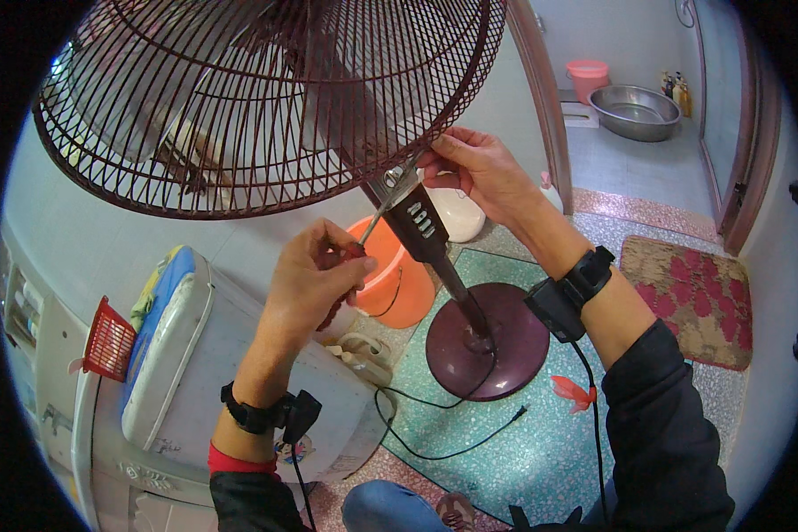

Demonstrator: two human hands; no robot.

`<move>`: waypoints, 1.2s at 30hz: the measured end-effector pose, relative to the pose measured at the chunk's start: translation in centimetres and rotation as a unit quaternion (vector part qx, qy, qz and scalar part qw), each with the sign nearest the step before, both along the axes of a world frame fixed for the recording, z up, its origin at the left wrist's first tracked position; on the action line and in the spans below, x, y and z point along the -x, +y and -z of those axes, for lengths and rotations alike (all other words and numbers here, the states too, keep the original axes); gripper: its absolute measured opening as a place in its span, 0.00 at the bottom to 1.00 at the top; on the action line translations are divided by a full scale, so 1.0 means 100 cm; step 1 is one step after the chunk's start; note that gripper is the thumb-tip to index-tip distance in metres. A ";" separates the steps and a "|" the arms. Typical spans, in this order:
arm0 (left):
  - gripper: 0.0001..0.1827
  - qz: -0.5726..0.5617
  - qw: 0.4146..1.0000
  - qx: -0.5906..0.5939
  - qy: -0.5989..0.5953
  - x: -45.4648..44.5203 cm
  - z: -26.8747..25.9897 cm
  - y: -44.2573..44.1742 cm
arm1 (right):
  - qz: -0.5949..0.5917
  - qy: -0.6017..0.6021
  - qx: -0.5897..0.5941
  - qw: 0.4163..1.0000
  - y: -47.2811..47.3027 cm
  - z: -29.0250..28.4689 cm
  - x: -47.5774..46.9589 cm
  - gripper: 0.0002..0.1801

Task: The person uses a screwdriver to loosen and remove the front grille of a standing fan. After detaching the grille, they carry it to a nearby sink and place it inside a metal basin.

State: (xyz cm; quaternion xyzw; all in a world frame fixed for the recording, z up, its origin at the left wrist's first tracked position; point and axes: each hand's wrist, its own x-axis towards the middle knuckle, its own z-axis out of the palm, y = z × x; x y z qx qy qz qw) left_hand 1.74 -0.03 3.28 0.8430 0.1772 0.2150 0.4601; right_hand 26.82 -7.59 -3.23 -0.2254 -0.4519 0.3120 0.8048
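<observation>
A pedestal fan stands before me, its dark wire grille point(239, 133) filling the upper left. My left hand point(312, 279) grips a screwdriver point(376, 223) by its red handle, the metal shaft pointing up and right toward the grille's lower rim. Near that tip, the fingers of my right hand point(469, 166) are pinched at the rim; whether they hold a small part there is hidden. Just below is the fan's control panel point(420, 219) with several pale buttons. The pole runs down to a round maroon base point(489, 342) on the floor.
An orange bucket point(405, 299) stands behind the pole, a white washing machine point(239, 359) at left with a red basket point(110, 339). The fan's black power cord point(439, 457) lies loose on the green floor. A patterned mat point(691, 299) lies at right before a doorway, with a metal basin point(635, 113) beyond.
</observation>
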 end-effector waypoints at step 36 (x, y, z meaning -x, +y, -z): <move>0.09 -0.060 0.972 -0.223 -0.037 0.002 -0.002 0.001 | -0.009 -0.015 0.005 1.000 -0.005 -0.002 0.001 0.10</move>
